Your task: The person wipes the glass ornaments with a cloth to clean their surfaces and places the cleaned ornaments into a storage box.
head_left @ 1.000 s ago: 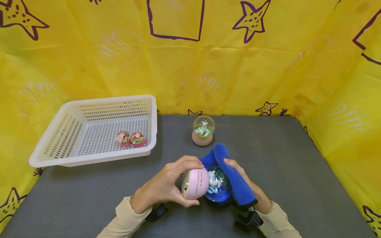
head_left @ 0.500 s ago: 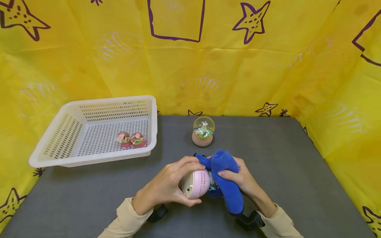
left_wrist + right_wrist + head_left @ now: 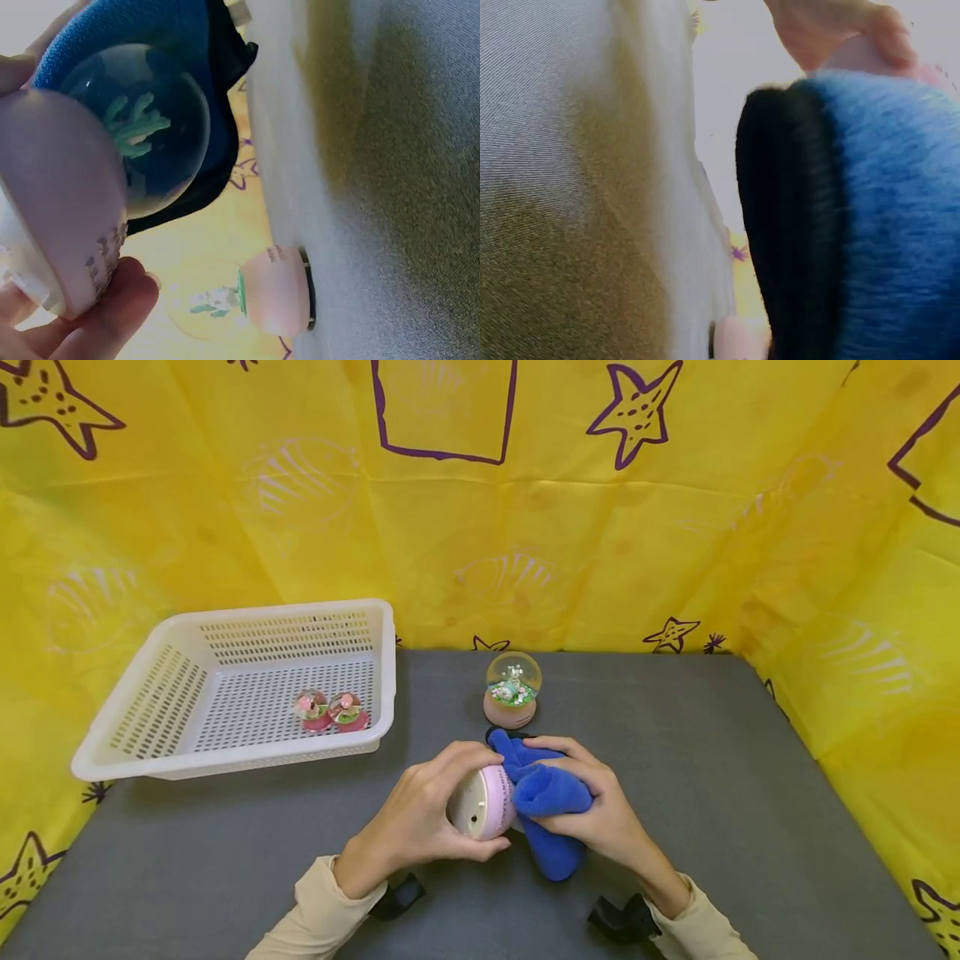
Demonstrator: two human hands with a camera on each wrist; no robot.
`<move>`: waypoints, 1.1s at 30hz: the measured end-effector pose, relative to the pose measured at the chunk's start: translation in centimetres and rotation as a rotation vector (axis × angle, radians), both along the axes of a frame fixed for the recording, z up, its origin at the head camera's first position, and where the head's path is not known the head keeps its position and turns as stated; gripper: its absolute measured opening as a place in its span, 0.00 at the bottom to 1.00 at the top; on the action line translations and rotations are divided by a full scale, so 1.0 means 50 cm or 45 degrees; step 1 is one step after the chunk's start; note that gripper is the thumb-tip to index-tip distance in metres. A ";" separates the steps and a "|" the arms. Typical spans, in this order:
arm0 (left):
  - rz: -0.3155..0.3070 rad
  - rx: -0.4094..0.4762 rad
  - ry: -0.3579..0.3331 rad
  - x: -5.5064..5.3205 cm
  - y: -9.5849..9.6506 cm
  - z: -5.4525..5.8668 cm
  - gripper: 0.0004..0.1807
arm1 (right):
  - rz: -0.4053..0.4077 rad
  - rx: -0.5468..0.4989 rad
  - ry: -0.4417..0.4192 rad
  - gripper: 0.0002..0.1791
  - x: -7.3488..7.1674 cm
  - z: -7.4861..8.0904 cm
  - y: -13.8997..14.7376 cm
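Observation:
My left hand (image 3: 416, 806) grips the pink base of a snow globe (image 3: 500, 802), which lies on its side with its underside turned left. In the left wrist view the clear dome (image 3: 169, 165) shows a green figure inside, against the blue cloth (image 3: 150, 26). My right hand (image 3: 611, 810) holds that bunched cloth (image 3: 555, 789) around the dome, which the cloth mostly hides in the head view. Black edging (image 3: 791, 202) of the cloth fills much of the right wrist view.
Another snow globe (image 3: 512, 693) with a pink base stands upright just beyond my hands. At the back left is a white perforated basket (image 3: 247, 761) holding two small snow globes, one (image 3: 312, 710) beside the other (image 3: 348, 713). Yellow printed fabric (image 3: 450, 527) hangs behind the grey table (image 3: 712, 777).
My right hand has come over the dome from the right side, bunching the cloth and covering the globe. The left hand has turned the base so more of its underside shows.

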State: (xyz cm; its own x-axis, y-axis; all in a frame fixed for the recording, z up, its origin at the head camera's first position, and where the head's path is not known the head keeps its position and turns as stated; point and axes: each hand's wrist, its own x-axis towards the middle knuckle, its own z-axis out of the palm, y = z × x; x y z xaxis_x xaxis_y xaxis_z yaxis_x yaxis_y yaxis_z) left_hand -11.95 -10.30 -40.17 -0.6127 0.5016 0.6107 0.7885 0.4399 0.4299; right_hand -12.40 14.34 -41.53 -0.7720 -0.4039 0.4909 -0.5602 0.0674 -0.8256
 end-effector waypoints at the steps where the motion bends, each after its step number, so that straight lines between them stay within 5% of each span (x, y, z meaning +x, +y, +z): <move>1: 0.013 0.026 -0.014 -0.001 -0.001 0.000 0.44 | -0.008 -0.011 0.029 0.27 0.000 -0.001 -0.001; 8: 0.128 0.177 -0.073 -0.007 -0.013 0.001 0.43 | -0.147 0.033 0.099 0.36 -0.002 -0.009 -0.011; 12: 0.152 0.207 -0.060 -0.007 -0.017 0.006 0.43 | -0.223 0.139 -0.097 0.44 -0.002 -0.006 -0.013; 17: 0.090 0.209 0.065 -0.006 -0.017 0.009 0.44 | -0.172 0.117 -0.405 0.48 0.000 0.000 -0.008; 21: 0.064 0.172 0.191 -0.006 -0.009 0.005 0.44 | -0.174 0.065 -0.492 0.45 0.004 0.003 -0.011; 28: 0.091 0.084 0.296 -0.005 0.003 0.000 0.45 | -0.350 0.056 -0.649 0.32 0.018 0.006 -0.031; 33: 0.070 0.089 0.354 -0.005 0.005 0.003 0.45 | -0.382 -0.058 -0.775 0.20 0.015 0.017 -0.030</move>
State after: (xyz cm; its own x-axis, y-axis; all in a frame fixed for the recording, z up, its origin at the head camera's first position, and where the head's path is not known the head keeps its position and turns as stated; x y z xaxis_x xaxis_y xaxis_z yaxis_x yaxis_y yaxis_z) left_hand -12.18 -10.06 -40.04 -0.4424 0.4231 0.7908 0.8559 0.4624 0.2314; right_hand -11.67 12.82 -40.67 -0.9914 -0.1187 -0.0555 0.0430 0.1052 -0.9935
